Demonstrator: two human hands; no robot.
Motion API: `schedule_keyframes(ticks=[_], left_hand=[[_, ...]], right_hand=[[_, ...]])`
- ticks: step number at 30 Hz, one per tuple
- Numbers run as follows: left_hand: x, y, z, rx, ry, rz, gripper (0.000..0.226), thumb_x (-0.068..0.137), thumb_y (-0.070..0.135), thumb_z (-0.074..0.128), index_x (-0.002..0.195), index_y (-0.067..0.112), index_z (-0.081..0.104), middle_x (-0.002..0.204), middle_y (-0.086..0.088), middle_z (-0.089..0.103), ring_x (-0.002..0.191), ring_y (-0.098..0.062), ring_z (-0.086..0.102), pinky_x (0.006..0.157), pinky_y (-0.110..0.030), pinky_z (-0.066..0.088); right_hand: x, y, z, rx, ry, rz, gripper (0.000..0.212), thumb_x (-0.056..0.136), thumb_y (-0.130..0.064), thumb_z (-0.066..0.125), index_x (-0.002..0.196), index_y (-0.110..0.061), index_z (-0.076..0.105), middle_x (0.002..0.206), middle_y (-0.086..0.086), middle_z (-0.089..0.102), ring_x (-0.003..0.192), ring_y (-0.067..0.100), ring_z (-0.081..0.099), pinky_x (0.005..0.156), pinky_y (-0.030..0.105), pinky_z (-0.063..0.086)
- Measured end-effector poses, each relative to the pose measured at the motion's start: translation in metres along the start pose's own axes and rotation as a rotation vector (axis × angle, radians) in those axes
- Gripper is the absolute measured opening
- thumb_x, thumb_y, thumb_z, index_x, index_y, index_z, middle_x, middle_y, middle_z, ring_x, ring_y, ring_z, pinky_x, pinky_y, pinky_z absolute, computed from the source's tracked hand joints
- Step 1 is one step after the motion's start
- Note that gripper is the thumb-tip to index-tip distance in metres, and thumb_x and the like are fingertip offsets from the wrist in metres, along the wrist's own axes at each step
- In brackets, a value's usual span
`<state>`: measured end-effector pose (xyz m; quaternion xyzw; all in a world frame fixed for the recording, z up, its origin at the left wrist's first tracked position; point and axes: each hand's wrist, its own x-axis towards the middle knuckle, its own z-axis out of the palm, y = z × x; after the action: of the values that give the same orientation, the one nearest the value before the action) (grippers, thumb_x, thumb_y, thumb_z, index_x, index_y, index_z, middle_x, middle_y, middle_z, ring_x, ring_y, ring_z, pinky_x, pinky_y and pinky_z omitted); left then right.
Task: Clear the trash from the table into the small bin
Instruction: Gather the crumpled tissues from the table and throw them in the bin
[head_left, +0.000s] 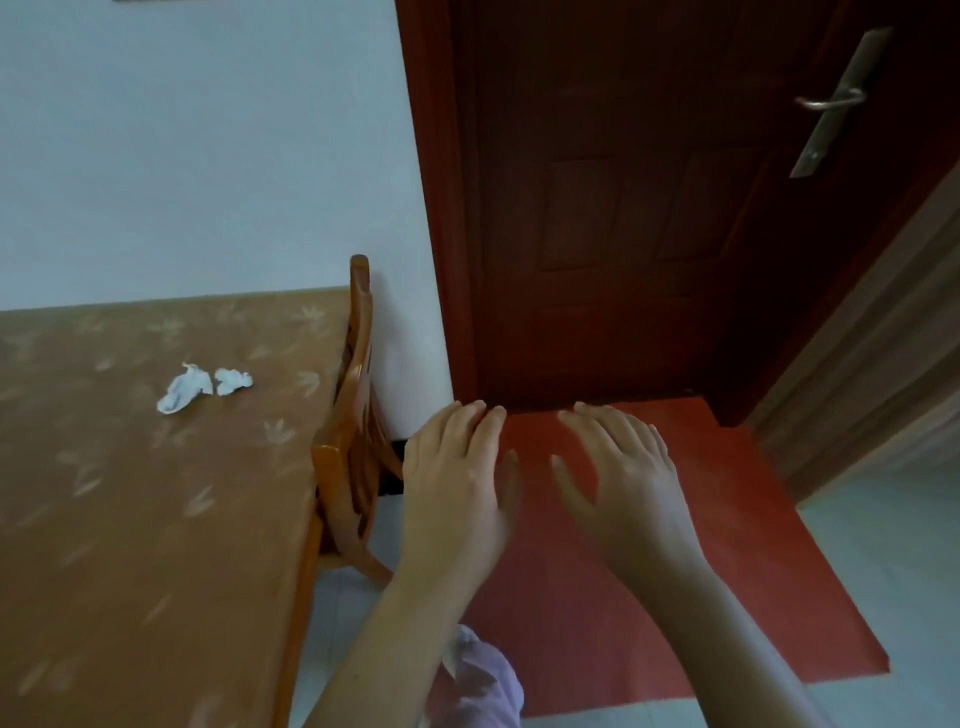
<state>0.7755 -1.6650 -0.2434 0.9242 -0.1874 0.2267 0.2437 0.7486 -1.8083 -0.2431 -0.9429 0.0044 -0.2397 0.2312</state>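
Two crumpled white tissues lie on the brown patterned table (130, 519), side by side: a larger tissue (183, 391) and a smaller tissue (232, 381) to its right. My left hand (454, 467) and my right hand (621, 467) are held out in front of me, right of the table and above the floor, palms down with fingers straight. Both hold nothing. No bin shows in the head view.
A wooden chair (353, 415) is tucked against the table's right side. A dark red door (649, 208) with a metal handle (831, 101) stands ahead, and a red mat (649, 597) lies on the pale floor before it. White wall behind the table.
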Motion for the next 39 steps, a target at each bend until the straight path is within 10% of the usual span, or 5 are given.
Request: schedule_keyframes(ticks=[23, 39], left_hand=[[0.172, -0.216, 0.023, 0.221, 0.151, -0.446, 0.041, 0.083, 0.026, 0.042, 0.112, 0.004, 0.061, 0.113, -0.013, 0.063, 0.110, -0.032, 0.054, 0.091, -0.047, 0.044], [0.164, -0.365, 0.038, 0.482, 0.370, -1.026, 0.037, 0.077, 0.022, 0.041, 0.102, 0.008, 0.063, 0.104, -0.011, 0.066, 0.097, -0.029, 0.057, 0.080, -0.037, 0.044]], right_hand=[[0.269, -0.085, 0.198, 0.191, -0.252, -0.457, 0.041, 0.080, -0.034, 0.045, 0.110, -0.011, 0.062, 0.111, 0.008, 0.064, 0.107, 0.025, 0.057, 0.092, 0.041, 0.038], [0.361, -0.187, 0.370, 0.402, -0.663, -0.911, 0.042, 0.080, -0.036, 0.043, 0.111, -0.014, 0.062, 0.113, 0.006, 0.063, 0.108, 0.028, 0.055, 0.092, 0.054, 0.043]])
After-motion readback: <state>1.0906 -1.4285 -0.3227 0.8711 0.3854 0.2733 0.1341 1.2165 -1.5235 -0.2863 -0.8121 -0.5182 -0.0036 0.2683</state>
